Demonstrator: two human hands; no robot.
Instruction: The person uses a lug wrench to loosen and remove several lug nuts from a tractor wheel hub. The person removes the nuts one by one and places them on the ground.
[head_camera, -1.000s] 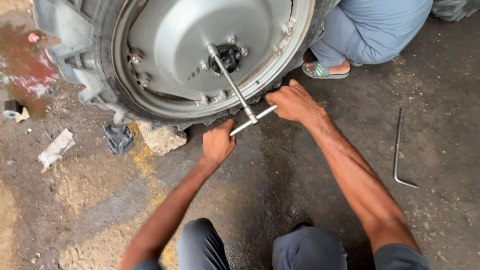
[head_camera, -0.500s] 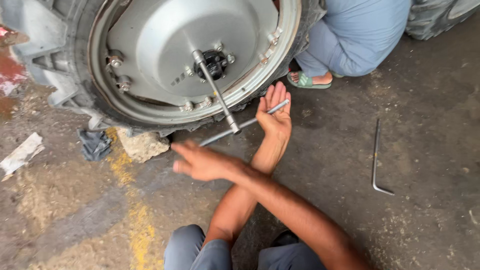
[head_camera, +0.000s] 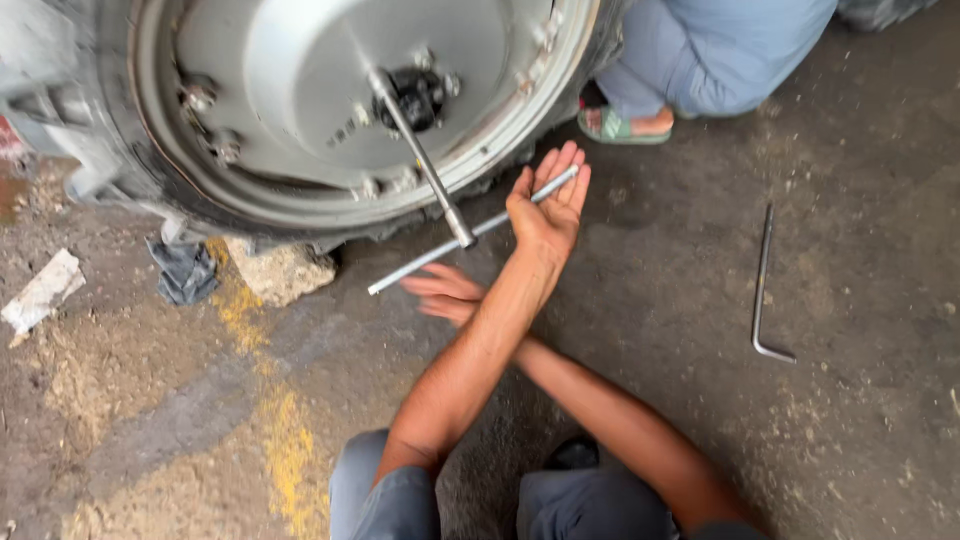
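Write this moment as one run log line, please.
left hand: open palm against T-wrench crossbar end | right hand: open, blurred, below crossbar | arms crossed | wrench set on wheel hub

Crossed forearms, both hands (head_camera: 545, 205) open

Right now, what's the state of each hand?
Left hand: open, flat palm against one end of the cross wrench.
Right hand: open, blurred, just below the wrench, holding nothing.
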